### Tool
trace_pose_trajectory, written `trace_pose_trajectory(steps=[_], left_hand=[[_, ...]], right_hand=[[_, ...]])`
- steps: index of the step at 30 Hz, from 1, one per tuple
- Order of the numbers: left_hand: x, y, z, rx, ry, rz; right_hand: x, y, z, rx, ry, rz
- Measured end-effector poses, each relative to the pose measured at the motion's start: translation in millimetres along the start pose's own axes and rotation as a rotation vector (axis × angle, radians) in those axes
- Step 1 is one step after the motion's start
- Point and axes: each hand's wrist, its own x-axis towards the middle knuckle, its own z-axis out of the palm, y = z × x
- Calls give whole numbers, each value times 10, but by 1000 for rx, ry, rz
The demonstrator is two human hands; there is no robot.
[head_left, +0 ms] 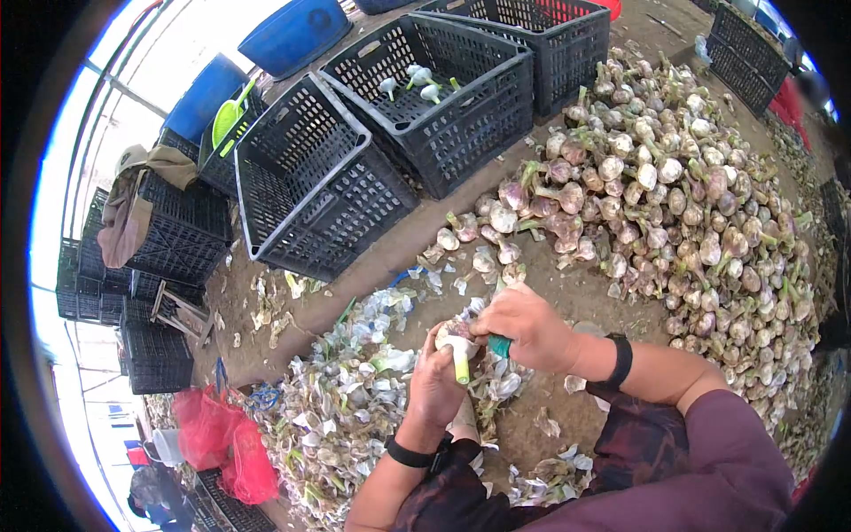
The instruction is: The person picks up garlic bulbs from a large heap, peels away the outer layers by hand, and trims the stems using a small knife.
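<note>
Near the lower middle of the head view, my left hand (433,383) is closed around a garlic bulb (457,340) with purplish skin and a short green stem pointing down. My right hand (530,326) is wrapped around a small tool with a green handle (501,345); its working end is hidden. The right fingertips press against the upper side of the bulb, where papery skin sticks up. Beneath both hands lies a heap of peeled white garlic skins (341,403).
A large pile of untrimmed garlic (674,191) spreads to the right. Ahead stand black plastic crates, one empty (324,177) and one holding several cleaned bulbs (434,106). Red mesh bags (232,443) lie at lower left, and blue tubs (294,37) stand behind.
</note>
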Motion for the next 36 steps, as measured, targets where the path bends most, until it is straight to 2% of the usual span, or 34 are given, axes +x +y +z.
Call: trace_pose_trajectory(steps=[6, 9, 12, 15, 18, 19, 22, 23, 26, 27, 30, 32, 35, 36], left_hand=[[-1, 3, -20, 47, 105, 9], [9, 16, -23, 75, 100, -10], [-7, 91, 65, 46, 93, -75], [-29, 36, -12, 205, 77, -201], [-109, 75, 26, 287, 34, -350], [-113, 57, -15, 291, -14, -348], [-103, 14, -23, 156, 55, -213], [-100, 14, -34, 136, 56, -183], [-107, -6, -84, 165, 62, -138], [-97, -27, -122, 222, 73, -122], [-38, -110, -235, 316, 92, -84], [-23, -141, -234, 276, 93, -69], [-40, -100, -94, 471, 157, -80], [-48, -95, -102, 465, 123, -86]], right_hand=[[11, -74, -32, -143, -70, -95], [12, -94, -18, -182, -82, -60], [11, -92, -23, -221, -82, -60], [9, 123, -52, -268, 14, -14], [-69, 396, 9, -507, -13, 90], [-108, 480, -11, -581, -130, 196], [-188, 511, -19, -426, -453, 334], [-153, 425, -63, -228, -576, 464], [-112, 207, -35, 235, -167, 358], [-85, 132, -47, 312, -126, 330], [-56, -15, -48, 294, -151, 155], [-72, -68, -5, 158, -123, 120], [-77, -84, 42, 18, -80, 60], [-82, -73, 49, 19, -91, 54]])
